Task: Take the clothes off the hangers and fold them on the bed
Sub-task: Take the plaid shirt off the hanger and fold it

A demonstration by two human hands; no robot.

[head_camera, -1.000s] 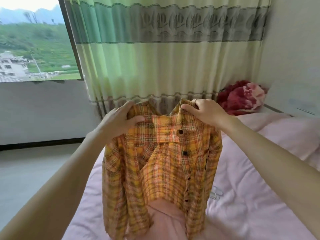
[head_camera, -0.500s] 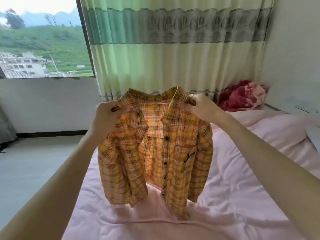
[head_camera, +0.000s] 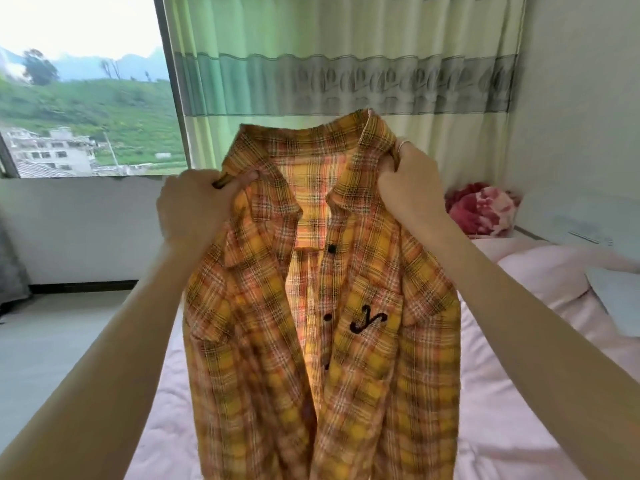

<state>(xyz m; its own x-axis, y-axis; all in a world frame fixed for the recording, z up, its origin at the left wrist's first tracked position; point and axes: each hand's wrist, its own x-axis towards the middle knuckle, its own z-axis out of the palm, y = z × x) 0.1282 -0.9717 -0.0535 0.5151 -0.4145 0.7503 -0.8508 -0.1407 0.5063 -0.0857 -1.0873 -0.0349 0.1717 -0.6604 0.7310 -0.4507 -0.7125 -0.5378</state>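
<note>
Room: pale walls; window [head_camera: 83, 91] in the upper left of the frame, showing green hillside and pale buildings.
Curtain [head_camera: 346, 74]: green and cream with a grey patterned band, hanging across the upper centre and right.
Bed [head_camera: 519, 427]: pink sheet filling the lower centre and right; pink pillow [head_camera: 547, 271] at right centre.
Plaid shirt [head_camera: 322, 323]: yellow-orange check, held up in mid-frame above the bed, front facing the camera, open down the placket, dark buttons, a black embroidered mark on one chest pocket. Lower hem runs out of the bottom edge.
Red bundle [head_camera: 481, 209]: crumpled red-and-pink fabric, right of centre, beyond the pillow.
Left hand [head_camera: 194, 209]: fingers curled round the shirt's shoulder beside the collar, left of centre.
Right hand [head_camera: 408, 181]: fingers pinching the opposite shoulder near the collar; ring visible on one finger.
</note>
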